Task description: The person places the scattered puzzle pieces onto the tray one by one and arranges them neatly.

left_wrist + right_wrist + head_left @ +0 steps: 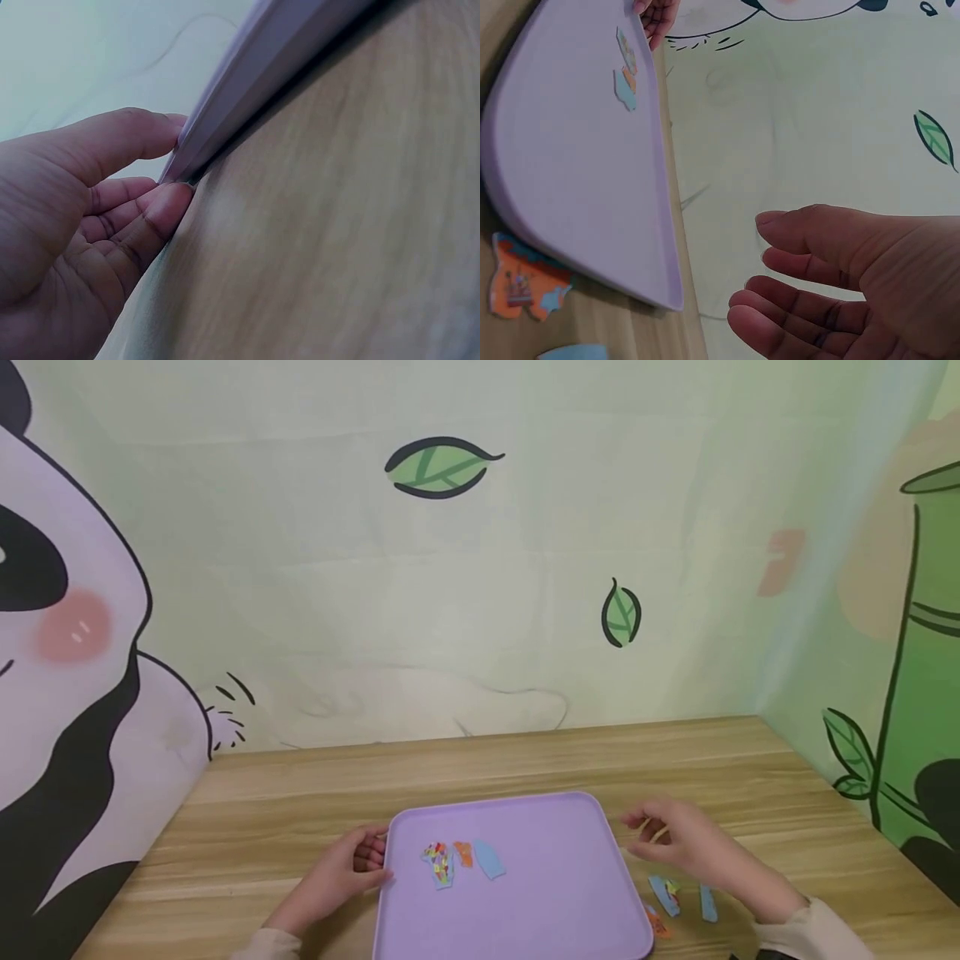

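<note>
A purple tray (pixel 540 893) lies on the wooden table. My left hand (pixel 341 872) holds its left rim; in the left wrist view the thumb (pixel 146 139) rests on the rim and the fingers touch its lower edge. On the tray's left part lie three puzzle pieces: a multicoloured one (pixel 440 866), a small orange one (pixel 463 853) and a light blue one (pixel 489 858). Off the tray's right side hovers my right hand (pixel 675 835), fingers loosely bent, nothing between them in the right wrist view.
More pieces lie on the table right of the tray: a blue and multicoloured one (pixel 664 895), a narrow blue one (pixel 708 903) and an orange one (pixel 657 923) close against the tray. Behind the table (pixel 315 785) stands a wall (pixel 525 652) printed with a panda and leaves.
</note>
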The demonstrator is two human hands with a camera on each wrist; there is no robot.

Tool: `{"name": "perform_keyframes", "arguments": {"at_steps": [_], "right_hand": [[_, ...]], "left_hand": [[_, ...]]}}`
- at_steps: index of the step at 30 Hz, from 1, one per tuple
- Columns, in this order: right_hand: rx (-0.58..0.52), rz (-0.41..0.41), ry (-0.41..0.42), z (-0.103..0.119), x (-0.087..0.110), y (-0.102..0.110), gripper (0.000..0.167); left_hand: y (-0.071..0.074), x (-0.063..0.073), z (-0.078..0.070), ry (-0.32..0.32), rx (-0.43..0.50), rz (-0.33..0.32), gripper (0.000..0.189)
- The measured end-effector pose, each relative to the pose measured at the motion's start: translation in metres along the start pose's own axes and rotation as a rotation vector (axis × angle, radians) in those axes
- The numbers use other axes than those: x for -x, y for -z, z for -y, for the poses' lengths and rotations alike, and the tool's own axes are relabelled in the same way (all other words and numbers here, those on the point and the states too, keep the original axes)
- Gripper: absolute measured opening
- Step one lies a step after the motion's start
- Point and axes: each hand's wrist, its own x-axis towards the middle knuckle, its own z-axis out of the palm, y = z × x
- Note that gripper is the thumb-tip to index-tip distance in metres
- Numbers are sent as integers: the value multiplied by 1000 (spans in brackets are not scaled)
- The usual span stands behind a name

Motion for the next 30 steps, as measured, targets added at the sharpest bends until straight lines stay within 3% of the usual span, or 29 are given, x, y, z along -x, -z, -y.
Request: {"name": "perform_keyframes", "arguments": {"at_steps": [4, 16, 24, 30], "right_hand": [[16, 8, 16, -8, 7, -3, 22], [87, 57, -60, -28, 27, -10, 29], [167, 28, -81, -33, 37, -13, 27], [238, -4, -49, -38, 41, -17, 27]], "left_hand": [[1, 1, 1, 2, 2, -3, 64], [0, 1, 0, -16, -6, -10, 64], [0, 0, 1, -22, -11, -10, 63], [1, 0, 0, -13, -15, -8, 63]]}}
